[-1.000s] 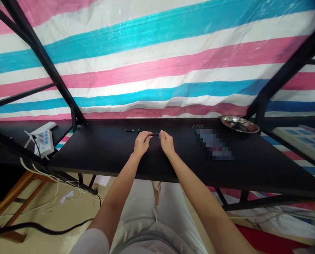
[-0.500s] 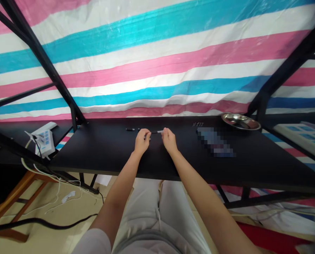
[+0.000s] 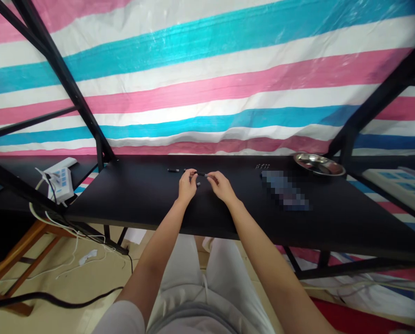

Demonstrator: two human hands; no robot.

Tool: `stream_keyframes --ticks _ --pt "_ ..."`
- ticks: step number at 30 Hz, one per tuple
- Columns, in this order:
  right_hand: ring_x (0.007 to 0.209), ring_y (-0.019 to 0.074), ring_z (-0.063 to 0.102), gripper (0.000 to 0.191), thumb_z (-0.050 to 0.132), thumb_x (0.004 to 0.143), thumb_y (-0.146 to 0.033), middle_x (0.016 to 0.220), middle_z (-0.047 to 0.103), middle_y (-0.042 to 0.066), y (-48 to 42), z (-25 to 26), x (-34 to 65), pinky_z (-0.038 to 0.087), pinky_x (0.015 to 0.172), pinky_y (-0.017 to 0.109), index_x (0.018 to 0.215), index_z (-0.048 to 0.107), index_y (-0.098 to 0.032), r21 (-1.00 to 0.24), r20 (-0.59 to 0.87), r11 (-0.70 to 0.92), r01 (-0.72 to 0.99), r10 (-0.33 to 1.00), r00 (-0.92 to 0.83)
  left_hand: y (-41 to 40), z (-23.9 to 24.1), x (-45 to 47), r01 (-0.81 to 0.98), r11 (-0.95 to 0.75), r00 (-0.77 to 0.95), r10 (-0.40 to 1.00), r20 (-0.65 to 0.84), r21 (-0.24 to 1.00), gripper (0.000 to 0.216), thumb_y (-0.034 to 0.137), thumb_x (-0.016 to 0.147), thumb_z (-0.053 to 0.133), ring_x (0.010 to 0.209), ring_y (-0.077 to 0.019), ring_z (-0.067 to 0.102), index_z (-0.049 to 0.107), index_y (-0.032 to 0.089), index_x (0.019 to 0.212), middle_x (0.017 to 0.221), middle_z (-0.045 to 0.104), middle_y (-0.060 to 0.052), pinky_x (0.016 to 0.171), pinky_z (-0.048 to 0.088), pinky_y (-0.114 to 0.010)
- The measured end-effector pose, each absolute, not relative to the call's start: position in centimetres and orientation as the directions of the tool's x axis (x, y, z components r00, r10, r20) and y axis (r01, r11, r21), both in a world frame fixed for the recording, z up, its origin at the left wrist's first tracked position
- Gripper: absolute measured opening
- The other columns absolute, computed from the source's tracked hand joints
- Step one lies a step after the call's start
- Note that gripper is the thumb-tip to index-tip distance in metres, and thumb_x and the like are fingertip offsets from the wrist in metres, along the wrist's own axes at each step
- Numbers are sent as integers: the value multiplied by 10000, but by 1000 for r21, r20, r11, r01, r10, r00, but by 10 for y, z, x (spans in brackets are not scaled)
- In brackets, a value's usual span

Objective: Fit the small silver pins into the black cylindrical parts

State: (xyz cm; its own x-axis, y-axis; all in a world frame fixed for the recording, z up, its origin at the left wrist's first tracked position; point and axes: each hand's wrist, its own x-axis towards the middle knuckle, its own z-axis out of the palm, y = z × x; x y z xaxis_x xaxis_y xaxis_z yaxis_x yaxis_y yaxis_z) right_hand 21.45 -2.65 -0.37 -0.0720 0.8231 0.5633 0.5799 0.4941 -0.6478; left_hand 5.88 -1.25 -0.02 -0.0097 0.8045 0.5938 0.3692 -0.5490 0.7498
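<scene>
2 hands (image 3: 187, 187) (image 3: 222, 187); 1 rod (image 3: 201, 174) between

A striped tarpaulin (image 3: 207, 97) hangs behind black metal posts (image 3: 66, 82), with white cables (image 3: 63, 227) trailing to the beige floor (image 3: 101, 273) below a power strip (image 3: 60, 186).

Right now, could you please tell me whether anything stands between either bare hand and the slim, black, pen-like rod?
Nothing visible does: the left hand and the right hand grip the slim, black, pen-like rod at opposite ends. A small greyish piece shows beside the left hand, not in between.
</scene>
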Motion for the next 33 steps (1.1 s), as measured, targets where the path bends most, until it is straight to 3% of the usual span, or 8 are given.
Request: stream_keyframes --ticks 4,8,13,21,25,28,30,33 --pt "874 218 522 237 431 854 -326 928 561 92 -25 -5 223 414 760 352 906 624 -199 -472 629 399 786 777 -16 -13 0 59 384 -551 -12 800 600 741 123 214 827 486 745 -129 565 553 194 927 846 597 -40 719 474 -267" --pt "817 206 513 256 399 875 -313 857 552 86 -24 -6 224 416 738 341 933 610 -181 -489 705 388 781 703 92 -13 1 59 413 -574 56 791 609 707 126 180 806 506 688 -114 538 567 186 917 805 586 -26 700 467 -256" --pt "819 199 522 245 383 896 -309 877 595 76 -28 -2 214 392 726 324 958 590 -192 -390 705 532 752 698 -128 -15 1 59 433 -616 152 770 620 658 144 157 798 515 678 -112 526 580 178 924 792 582 -22 703 458 -255" --pt "774 211 505 254 367 888 -248 825 591 92 -30 -3 210 367 686 327 929 604 -167 -250 611 534 807 734 -296 -16 1 58 417 -668 289 740 607 616 122 166 804 513 724 -124 542 591 186 894 787 577 -22 708 460 -258" --pt "771 211 524 243 396 873 -286 793 599 87 -24 -7 214 384 706 331 909 609 -175 -331 630 529 781 741 -235 -16 0 59 400 -650 261 757 599 646 198 175 805 510 704 -112 547 558 185 996 844 598 -29 715 464 -258" --pt "730 199 544 257 450 838 -378 764 610 77 -9 -11 229 413 699 323 853 606 -174 -551 637 402 732 769 56 -17 1 59 418 -638 195 758 622 647 245 195 821 488 688 -106 542 528 190 1062 870 604 -33 730 467 -266" --pt "680 186 551 266 474 808 -407 744 619 74 5 -12 245 427 679 314 773 591 -170 -704 552 262 660 787 277 -18 2 59 453 -642 175 744 645 618 196 200 835 459 698 -113 539 554 191 1006 834 597 -31 741 466 -275" --pt "695 185 572 221 550 743 -371 726 633 70 28 -12 271 426 689 300 643 559 -175 -764 436 150 627 837 331 -19 3 59 479 -663 191 718 669 575 175 194 841 437 723 -127 542 574 188 949 793 588 -32 747 468 -283"
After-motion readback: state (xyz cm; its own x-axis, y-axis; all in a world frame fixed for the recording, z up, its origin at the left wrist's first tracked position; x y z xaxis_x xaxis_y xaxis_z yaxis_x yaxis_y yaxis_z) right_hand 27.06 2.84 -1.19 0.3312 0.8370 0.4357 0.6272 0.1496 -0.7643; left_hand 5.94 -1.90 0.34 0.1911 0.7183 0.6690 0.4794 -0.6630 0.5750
